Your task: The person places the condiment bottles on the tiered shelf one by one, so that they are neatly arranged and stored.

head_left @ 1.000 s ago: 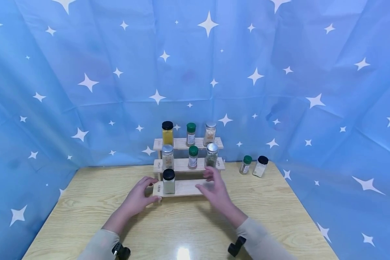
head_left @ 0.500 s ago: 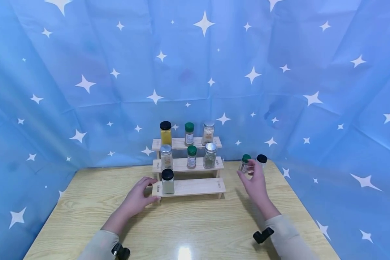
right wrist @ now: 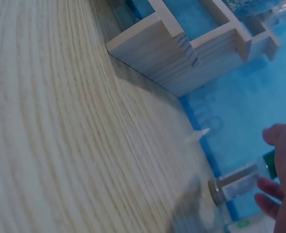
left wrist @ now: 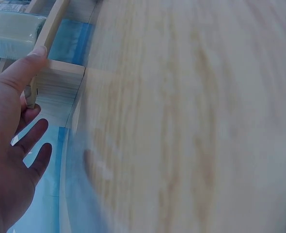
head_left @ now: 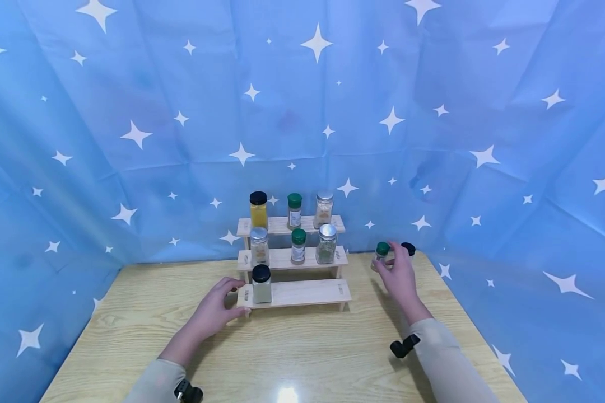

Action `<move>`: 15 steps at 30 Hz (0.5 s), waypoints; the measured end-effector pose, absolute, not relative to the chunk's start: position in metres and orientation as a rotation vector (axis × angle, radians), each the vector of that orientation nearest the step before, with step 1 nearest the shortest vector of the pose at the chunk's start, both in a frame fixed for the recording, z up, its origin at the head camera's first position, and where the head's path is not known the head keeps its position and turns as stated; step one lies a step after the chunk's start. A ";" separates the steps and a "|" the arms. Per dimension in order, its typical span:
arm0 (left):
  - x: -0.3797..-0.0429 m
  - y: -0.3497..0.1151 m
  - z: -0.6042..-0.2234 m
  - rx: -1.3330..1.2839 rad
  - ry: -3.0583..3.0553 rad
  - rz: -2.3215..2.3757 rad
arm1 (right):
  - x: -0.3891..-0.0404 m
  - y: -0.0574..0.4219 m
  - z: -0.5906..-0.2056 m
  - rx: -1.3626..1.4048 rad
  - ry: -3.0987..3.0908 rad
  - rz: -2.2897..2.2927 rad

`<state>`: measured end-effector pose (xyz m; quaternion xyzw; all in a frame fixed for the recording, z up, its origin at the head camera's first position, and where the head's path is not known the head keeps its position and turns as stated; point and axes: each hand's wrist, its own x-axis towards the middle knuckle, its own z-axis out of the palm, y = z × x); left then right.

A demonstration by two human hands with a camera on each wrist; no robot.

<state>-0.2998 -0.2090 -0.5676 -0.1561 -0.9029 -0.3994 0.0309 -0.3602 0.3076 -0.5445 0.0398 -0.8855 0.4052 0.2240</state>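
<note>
In the head view my left hand point(head_left: 217, 305) holds the left end of the three-tier wooden rack point(head_left: 307, 292). Its thumb lies on the bottom tier's front edge in the left wrist view; the lower fingers are spread. A black-capped jar of pale powder point(head_left: 261, 285) stands on that tier beside it. Off the rack's right side, my right hand point(head_left: 400, 277) reaches around a small green-capped spice jar point(right wrist: 237, 183) standing on the table. Its thumb shows a gap from the jar in the right wrist view. Behind the hand, another black-capped jar point(head_left: 409, 248) is mostly hidden.
The upper tiers bear several spice jars, among them a yellow one point(head_left: 259, 212) and a silver-capped one with green flakes point(head_left: 326, 246). A blue star-patterned curtain point(head_left: 292, 129) hangs along the back edge of the wooden table point(head_left: 302, 352).
My right hand has moved from the bottom tier's right end over to the green-capped jar at the right and closed in around it. The left hand keeps its place on the rack.
</note>
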 end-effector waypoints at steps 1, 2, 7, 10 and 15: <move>-0.300 -0.209 -0.568 -0.480 -2.784 -1.228 | -0.362 0.307 -0.545 0.109 -2.450 1.114; -0.300 -0.209 -0.568 -0.479 -2.786 -1.223 | -0.363 0.307 -0.545 0.105 -2.454 1.108; -0.301 -0.209 -0.568 -0.480 -2.785 -1.223 | -0.371 0.305 -0.549 0.069 -2.478 1.080; -0.300 -0.209 -0.568 -0.484 -2.786 -1.230 | -0.375 0.304 -0.550 0.047 -2.477 1.082; -0.300 -0.208 -0.567 -0.488 -2.784 -1.243 | -0.382 0.302 -0.554 0.023 -2.439 1.086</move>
